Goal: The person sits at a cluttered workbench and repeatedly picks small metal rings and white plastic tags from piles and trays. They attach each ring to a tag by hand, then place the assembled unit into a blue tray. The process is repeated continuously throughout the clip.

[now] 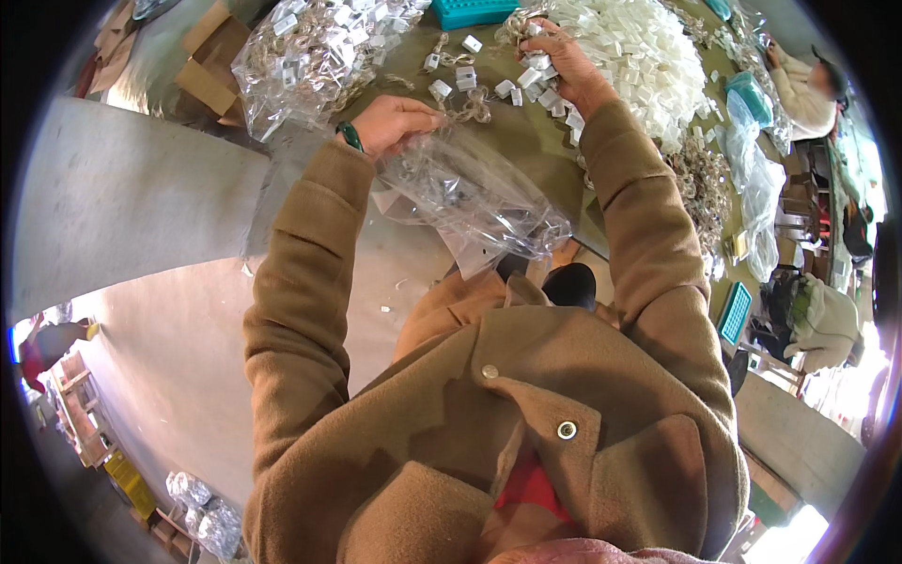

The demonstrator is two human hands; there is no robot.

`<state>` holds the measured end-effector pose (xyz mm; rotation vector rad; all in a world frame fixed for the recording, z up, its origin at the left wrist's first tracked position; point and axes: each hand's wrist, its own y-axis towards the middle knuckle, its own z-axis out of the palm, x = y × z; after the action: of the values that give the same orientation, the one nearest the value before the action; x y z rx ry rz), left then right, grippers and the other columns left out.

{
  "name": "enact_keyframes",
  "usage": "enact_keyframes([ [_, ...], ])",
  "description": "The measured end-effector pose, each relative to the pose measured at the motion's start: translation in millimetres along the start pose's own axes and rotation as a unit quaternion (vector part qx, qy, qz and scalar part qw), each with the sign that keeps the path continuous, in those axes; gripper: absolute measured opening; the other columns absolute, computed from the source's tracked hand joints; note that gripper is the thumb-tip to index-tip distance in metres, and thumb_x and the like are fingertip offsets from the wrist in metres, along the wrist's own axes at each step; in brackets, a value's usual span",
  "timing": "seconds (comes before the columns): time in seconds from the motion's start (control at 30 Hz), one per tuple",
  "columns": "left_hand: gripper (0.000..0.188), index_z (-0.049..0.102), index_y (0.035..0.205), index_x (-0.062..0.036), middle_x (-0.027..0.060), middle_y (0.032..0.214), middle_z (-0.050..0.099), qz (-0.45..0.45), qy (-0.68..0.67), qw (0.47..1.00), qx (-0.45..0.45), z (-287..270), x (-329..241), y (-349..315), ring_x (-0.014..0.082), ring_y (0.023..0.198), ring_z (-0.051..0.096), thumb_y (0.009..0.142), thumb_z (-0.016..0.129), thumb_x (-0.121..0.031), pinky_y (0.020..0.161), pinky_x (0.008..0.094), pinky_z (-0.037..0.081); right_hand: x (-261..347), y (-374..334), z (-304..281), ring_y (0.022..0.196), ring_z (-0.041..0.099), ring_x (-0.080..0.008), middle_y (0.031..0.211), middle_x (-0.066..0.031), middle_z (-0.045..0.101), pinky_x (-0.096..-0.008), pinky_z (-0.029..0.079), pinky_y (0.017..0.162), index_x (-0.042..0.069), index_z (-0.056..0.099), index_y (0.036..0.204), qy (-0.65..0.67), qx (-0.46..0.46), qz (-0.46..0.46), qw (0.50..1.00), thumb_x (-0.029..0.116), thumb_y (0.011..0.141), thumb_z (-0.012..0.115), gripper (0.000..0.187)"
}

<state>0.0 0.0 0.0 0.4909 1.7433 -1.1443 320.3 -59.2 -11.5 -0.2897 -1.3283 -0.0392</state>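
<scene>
My left hand [396, 122] is closed on the edge of a clear plastic bag [479, 188], which hangs over the table's near edge toward my lap. A green band circles that wrist. My right hand [571, 64] reaches to the far side of the table and grips a bunch of small white plastic blocks with beige cords [532, 68]. Between the hands, several loose white corded blocks [465, 77] lie on the olive tabletop [526, 132]. Just beyond my right hand rises a big heap of white blocks [648, 75].
A full clear bag of corded blocks [319, 56] stands at the far left, by an opened cardboard box [214, 61]. A teal plastic tray [474, 11] sits at the back. Beige cords [700, 183] and crumpled plastic [759, 188] lie to the right. Another person [803, 99] sits at far right.
</scene>
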Motion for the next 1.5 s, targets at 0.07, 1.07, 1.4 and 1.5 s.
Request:
enact_keyframes([
  [0.07,0.027,0.073,0.107,-0.008,-0.0038,0.08,0.066,0.001,-0.009,1.0,-0.002,1.7,-1.4,4.3,0.002,0.057,0.048,0.086,0.068,-0.024,0.045,0.0193,0.034,15.3,-18.5,16.9,0.08,0.065,-0.0162,0.097,-0.0065,0.065,-0.0297,0.056,0.061,0.009,0.055,0.117,0.062,-0.005,-0.001,0.998,0.007,0.085,0.063,0.033],
  [1.07,0.037,0.059,0.131,-0.0167,0.0167,0.09,0.069,0.161,0.132,0.976,-0.065,165.6,152.2,-79.1,0.0304,0.077,0.066,0.097,0.051,-0.027,0.071,0.0369,0.051,-185.8,-280.2,88.7,0.064,0.063,-0.0258,0.088,-0.0194,0.065,-0.0321,0.054,0.047,0.002,0.058,0.1,0.379,-0.067,0.259,0.886,0.019,0.099,0.046,0.021],
  [1.4,0.036,0.064,0.126,-0.0151,0.0176,0.112,0.063,0.24,0.271,0.893,-0.269,208.3,166.2,-80.0,0.0293,0.105,0.062,0.099,0.049,-0.035,0.088,0.036,0.049,-221.9,-268.6,114.3,0.061,0.064,-0.023,0.077,-0.0129,0.065,-0.0351,0.052,0.048,0.001,0.063,0.093,0.125,-0.146,0.302,0.934,0.016,0.095,0.051,0.019],
  [1.5,0.032,0.066,0.123,-0.0139,0.0171,0.123,0.059,0.266,0.133,0.884,-0.361,215.7,152.5,-87.7,0.032,0.111,0.059,0.1,0.05,-0.03,0.09,0.0374,0.048,-226.9,-260.2,105.3,0.063,0.064,-0.0242,0.078,-0.0131,0.066,-0.0357,0.052,0.05,0.0,0.064,0.093,0.145,-0.069,0.385,0.909,0.015,0.092,0.055,0.017],
])
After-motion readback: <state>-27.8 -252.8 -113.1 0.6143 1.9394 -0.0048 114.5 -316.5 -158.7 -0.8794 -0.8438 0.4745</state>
